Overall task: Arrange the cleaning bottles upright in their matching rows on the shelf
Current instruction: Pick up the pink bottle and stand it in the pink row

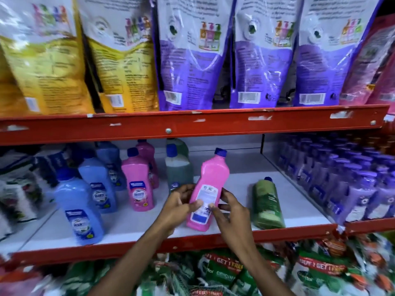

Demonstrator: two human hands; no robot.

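A pink bottle (210, 178) with a blue cap leans slightly right above the white shelf (132, 227), its back label towards me. My left hand (177, 207) grips its lower left side and my right hand (229, 207) its lower right. To the left stand a row of pink bottles (140, 184), a row of blue bottles (79, 210) and a row of green bottles (178, 169), all upright. A green bottle (267, 201) lies on its side to the right of my hands, cap pointing to the back.
Purple pump bottles (346, 178) fill the right bay behind a divider. Yellow and purple refill pouches (188, 52) stand on the red shelf above. Green packets (224, 274) crowd the level below. Bare shelf lies between the green row and the lying bottle.
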